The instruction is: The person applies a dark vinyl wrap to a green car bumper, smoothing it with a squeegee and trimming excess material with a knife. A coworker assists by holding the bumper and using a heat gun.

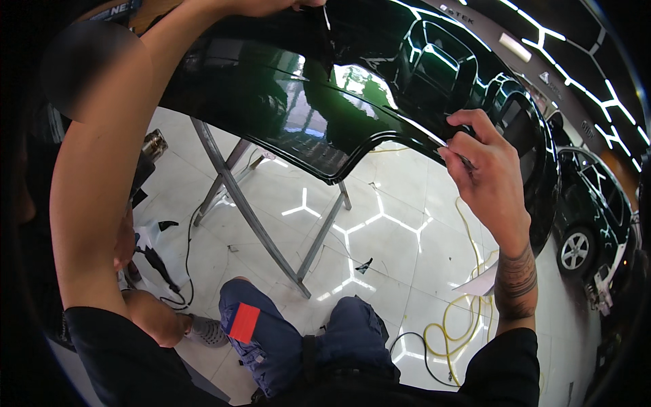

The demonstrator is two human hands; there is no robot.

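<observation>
A glossy dark green car body panel (271, 102), curved and with a cut-out in its lower edge, rests on a grey metal stand (234, 183) in front of me. My right hand (485, 159) is at the right of the cut-out, its thumb and fingers closed in a pinch beside the panel's edge. What lies between those fingertips is too small to make out. At the top border, my left hand (288, 4) reaches over the panel's far part. Most of it is cut off, so its grip is hidden. On my left thigh lies a flat red card-like piece (244, 323) with a dark blue edge.
Another person's bare leg (154, 317) and grey shoe (207, 331) are close by on the left, near a metal-nozzled tool (154, 144) and a black cable (190, 244). A yellow hose (444, 332) coils on the glossy tiled floor. A dark car (593, 203) stands at the right.
</observation>
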